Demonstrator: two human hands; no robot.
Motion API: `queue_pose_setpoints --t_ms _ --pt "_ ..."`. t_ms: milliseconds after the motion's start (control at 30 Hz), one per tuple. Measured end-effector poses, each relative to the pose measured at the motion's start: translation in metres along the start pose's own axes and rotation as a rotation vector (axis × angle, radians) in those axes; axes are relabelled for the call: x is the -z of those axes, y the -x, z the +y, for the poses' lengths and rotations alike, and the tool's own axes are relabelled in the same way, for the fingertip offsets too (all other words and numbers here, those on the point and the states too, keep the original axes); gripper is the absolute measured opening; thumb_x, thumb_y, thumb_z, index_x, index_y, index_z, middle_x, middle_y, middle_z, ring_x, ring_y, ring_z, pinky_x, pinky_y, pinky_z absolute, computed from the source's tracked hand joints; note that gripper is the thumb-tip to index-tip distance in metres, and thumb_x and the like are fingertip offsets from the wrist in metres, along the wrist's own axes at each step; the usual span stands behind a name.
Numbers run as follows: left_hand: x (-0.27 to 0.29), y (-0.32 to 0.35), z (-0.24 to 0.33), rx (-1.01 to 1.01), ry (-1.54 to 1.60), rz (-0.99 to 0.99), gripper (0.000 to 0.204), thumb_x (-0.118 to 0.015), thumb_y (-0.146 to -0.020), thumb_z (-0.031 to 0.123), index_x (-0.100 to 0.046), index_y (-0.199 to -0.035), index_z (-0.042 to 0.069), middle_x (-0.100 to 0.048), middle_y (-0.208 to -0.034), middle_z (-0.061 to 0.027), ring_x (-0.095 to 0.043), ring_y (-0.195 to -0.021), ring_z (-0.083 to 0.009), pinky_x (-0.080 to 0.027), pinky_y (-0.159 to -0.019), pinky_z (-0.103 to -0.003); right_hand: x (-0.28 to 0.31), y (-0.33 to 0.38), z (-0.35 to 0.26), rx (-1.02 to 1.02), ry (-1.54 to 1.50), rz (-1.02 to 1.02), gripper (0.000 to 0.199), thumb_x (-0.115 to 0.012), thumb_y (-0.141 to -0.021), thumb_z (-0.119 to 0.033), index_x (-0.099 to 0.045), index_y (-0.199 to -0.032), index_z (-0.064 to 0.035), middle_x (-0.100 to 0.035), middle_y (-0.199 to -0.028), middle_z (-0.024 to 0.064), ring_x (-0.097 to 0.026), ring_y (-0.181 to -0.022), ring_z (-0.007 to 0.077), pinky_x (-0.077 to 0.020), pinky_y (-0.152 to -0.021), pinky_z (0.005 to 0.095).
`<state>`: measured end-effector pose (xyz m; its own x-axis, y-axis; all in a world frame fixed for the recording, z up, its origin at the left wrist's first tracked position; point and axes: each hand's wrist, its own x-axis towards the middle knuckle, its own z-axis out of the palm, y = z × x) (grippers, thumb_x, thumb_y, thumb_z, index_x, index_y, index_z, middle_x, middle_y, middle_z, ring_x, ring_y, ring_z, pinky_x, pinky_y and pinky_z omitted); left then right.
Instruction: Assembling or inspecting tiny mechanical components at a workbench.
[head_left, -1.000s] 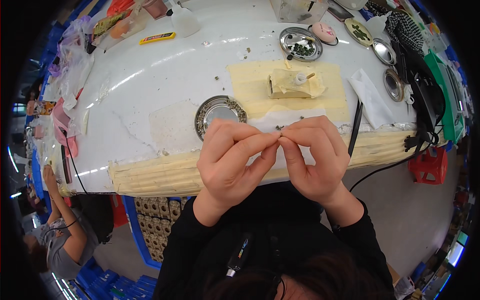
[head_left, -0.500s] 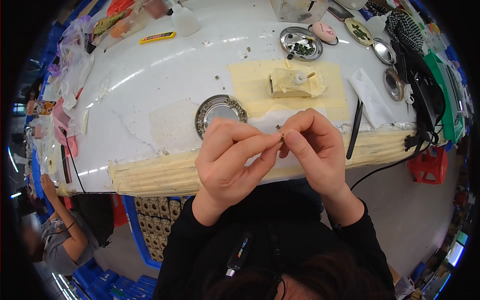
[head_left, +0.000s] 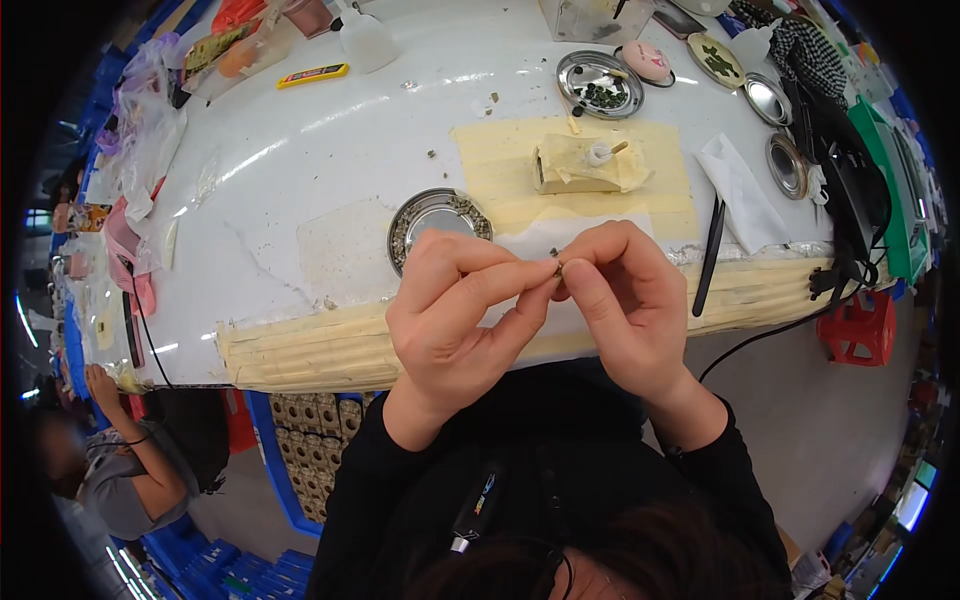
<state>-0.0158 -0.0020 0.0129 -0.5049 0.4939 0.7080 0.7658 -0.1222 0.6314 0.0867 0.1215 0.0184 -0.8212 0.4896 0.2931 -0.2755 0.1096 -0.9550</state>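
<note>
Both of my hands meet over the table's padded front edge, fingertips almost touching. My left hand (head_left: 455, 315) is closed, thumb and index finger pinching a tiny dark piece (head_left: 558, 270), too small to name. From the other side, my right hand (head_left: 630, 310) pinches at the same piece between thumb and curled fingers. Just beyond my left hand, partly covered by it, sits a round metal dish (head_left: 437, 203) with many small greyish-brown bits around its inside rim. White paper (head_left: 545, 238) lies on the table beyond my fingertips.
A tape-covered block (head_left: 575, 175) holding a small white pot stands ahead. Farther back is a metal dish (head_left: 600, 85) of dark green bits. Black tweezers (head_left: 710, 255) and a white cloth (head_left: 740, 200) lie right. A blue crate (head_left: 270, 450) is below left; a co-worker (head_left: 140, 480) sits left.
My hands stay pinched together and have shifted only slightly; the tiny piece appears turned a little between my fingertips. At the left, the co-worker's head and arm have moved slightly.
</note>
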Motion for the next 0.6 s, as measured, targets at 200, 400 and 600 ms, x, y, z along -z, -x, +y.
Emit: queue_pose_setpoints --t_ms 200,400,600 --pt "-0.001 -0.001 0.000 -0.048 -0.022 0.003 0.029 -0.079 -0.063 -0.007 -0.073 -0.088 0.005 -0.063 -0.078 -0.0032 -0.056 -0.069 -0.0170 -0.041 -0.060 -0.028 0.004 0.001 0.004 -0.023 0.007 -0.033 0.008 -0.061 -0.093 -0.005 -0.060 -0.090 0.0021 -0.062 -0.081 0.0051 -0.059 -0.072 0.0108 -0.0497 -0.066 0.0253" --pt "0.000 -0.002 -0.001 -0.014 0.008 0.013 0.031 -0.081 -0.062 -0.006 -0.074 -0.089 0.007 -0.063 -0.077 -0.0017 -0.056 -0.067 -0.0173 -0.042 -0.059 -0.028 -0.002 0.002 -0.001 0.043 0.027 0.031 0.009 -0.062 -0.092 -0.006 -0.061 -0.089 0.0023 -0.062 -0.079 0.0061 -0.060 -0.073 0.0115 -0.0492 -0.066 0.0254" --pt "0.000 -0.001 0.000 -0.037 -0.008 -0.002 0.029 -0.079 -0.063 -0.008 -0.073 -0.089 0.005 -0.063 -0.078 -0.0031 -0.056 -0.069 -0.0172 -0.041 -0.061 -0.028 0.002 0.003 0.003 -0.103 -0.050 -0.018 0.008 -0.060 -0.094 -0.006 -0.060 -0.091 0.0022 -0.062 -0.080 0.0061 -0.060 -0.073 0.0108 -0.0493 -0.066 0.0255"
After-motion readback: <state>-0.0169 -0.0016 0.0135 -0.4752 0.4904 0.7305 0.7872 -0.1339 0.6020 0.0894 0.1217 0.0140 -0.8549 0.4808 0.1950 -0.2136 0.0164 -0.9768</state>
